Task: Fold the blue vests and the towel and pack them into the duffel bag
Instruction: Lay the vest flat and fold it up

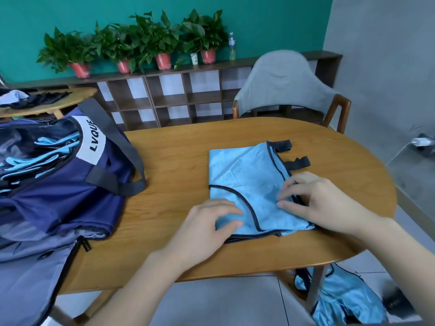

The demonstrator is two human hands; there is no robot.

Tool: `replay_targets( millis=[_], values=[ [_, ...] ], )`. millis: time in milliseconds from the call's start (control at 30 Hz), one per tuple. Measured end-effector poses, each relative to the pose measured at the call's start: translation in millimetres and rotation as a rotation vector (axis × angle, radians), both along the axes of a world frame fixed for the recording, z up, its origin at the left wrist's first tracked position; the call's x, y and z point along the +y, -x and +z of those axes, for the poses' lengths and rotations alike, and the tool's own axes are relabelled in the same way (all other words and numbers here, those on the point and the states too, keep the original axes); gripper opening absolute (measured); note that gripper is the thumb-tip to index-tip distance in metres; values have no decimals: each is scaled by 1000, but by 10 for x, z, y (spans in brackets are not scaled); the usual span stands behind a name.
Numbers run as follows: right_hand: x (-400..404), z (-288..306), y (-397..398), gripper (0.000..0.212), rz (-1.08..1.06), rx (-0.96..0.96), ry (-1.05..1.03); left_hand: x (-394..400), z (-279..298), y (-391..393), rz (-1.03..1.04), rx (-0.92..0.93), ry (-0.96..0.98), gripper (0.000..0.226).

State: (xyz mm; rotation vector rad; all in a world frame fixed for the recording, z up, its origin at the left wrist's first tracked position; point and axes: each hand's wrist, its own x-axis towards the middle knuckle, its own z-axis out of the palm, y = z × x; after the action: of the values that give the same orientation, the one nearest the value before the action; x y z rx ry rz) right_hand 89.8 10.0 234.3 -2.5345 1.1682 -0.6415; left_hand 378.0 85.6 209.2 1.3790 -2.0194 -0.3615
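A light blue vest [244,175] with dark trim lies folded on the wooden table [179,161], two dark straps sticking out at its far right. My left hand [211,222] pinches the vest's near left corner between thumb and fingers. My right hand [313,198] pinches the fabric at the vest's right edge. The navy duffel bag [58,184] lies open at the table's left, with several folded blue vests [42,154] inside. More blue vests [341,300] hang below the table's near right edge. A grey towel [284,81] is draped over the chair behind the table.
A wooden chair [339,109] stands at the table's far side. Behind it runs a low cubby shelf [174,97] with potted plants [150,41] and a bottle [232,47]. A small round table [47,102] with dark clothes sits far left. A charger [421,142] lies on the floor right.
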Motion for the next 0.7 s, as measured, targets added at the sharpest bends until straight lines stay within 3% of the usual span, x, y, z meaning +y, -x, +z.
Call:
replay_targets(
  millis=[167, 333, 467, 600, 700],
  values=[
    [301, -130, 133, 33, 59, -45, -70, 268, -147, 54, -57, -128, -57, 59],
    [643, -182, 206, 33, 33, -154, -126, 527, -161, 101, -45, -207, 19, 72],
    [913, -231, 267, 49, 24, -189, -226, 720, -268, 100, 9, -243, 160, 53],
    [1057, -362, 293, 39, 60, -105, 25, 846, -347, 109, 33, -118, 337, 20],
    [1125, -373, 347, 39, 40, -129, 57, 944, -285, 109, 62, -19, 336, 14]
  ],
)
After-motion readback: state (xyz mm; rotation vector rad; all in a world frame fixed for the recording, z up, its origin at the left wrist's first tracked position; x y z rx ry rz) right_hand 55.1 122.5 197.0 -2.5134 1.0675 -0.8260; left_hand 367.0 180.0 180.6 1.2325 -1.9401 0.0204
